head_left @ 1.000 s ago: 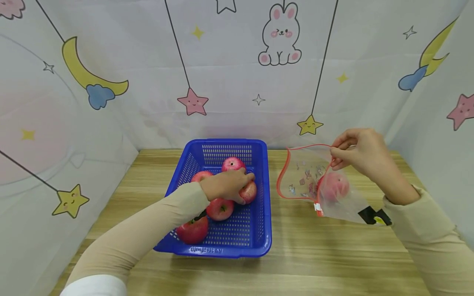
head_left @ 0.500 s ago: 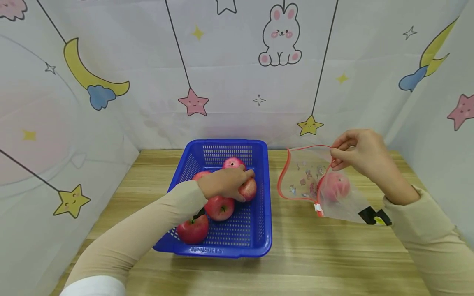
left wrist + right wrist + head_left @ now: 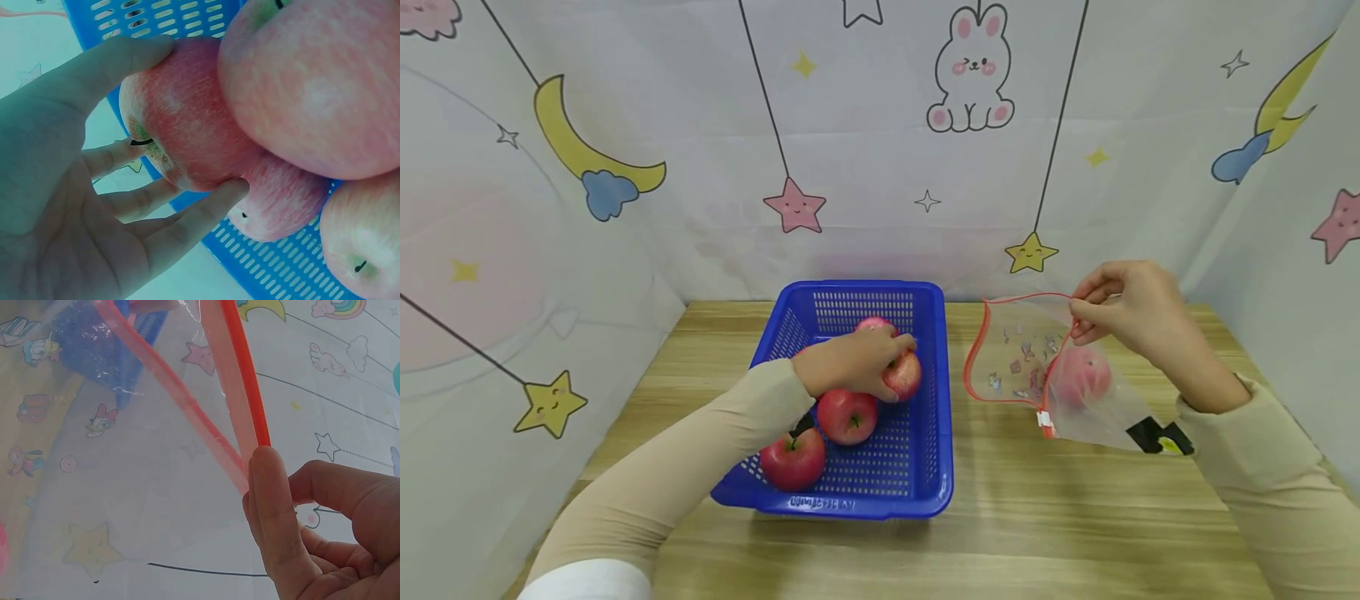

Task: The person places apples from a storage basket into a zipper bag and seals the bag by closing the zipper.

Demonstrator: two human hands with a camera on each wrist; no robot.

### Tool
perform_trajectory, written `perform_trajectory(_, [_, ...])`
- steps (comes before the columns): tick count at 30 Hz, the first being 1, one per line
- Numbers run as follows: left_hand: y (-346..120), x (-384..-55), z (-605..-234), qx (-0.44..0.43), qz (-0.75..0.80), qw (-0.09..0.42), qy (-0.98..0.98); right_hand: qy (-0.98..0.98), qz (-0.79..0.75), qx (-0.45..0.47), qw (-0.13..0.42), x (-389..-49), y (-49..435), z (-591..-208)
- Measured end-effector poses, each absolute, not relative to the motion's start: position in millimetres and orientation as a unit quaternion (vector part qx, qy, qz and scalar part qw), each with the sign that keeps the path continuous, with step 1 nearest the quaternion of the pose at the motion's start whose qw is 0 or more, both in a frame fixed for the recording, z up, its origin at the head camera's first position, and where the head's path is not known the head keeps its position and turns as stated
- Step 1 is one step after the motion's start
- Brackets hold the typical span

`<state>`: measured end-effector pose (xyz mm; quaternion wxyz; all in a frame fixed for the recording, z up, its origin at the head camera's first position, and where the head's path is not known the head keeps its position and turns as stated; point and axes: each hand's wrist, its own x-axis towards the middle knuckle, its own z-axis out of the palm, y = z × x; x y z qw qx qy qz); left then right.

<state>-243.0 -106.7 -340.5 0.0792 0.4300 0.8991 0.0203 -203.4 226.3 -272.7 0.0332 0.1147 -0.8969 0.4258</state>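
Observation:
Inside the blue plastic basket [image 3: 887, 507], my left hand [image 3: 848, 363] grips a red apple [image 3: 907, 377] near the right wall. The left wrist view shows thumb and fingers [image 3: 209, 215] spread around this apple, its stem toward the palm. Other apples lie about it: one front left [image 3: 793, 460], another in the middle [image 3: 847, 417], and one at the back, partly covered by the hand. To the right, my right hand [image 3: 1131, 317] pinches the red rim of a clear zip bag [image 3: 1011, 354], whose mouth gapes toward the basket. An apple [image 3: 1084, 375] sits in the bag.
Basket and bag are on a wooden table [image 3: 1000, 533]. A white cloth [image 3: 865, 150] printed with stars, moons and a rabbit rises behind and on both sides. The bag's white slider [image 3: 1045, 419] hangs at the front of its mouth.
My left hand has shifted slightly toward the back of the basket with its apple, covering more of the far apple. The right hand and the bag have stayed almost still.

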Motion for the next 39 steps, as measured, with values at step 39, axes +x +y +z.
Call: perform_trajectory(39, [-122,-235,-311,0.359,0.036,0.095,0.928,-0.895,0.428,0.123,0.025,-210,215,-278])
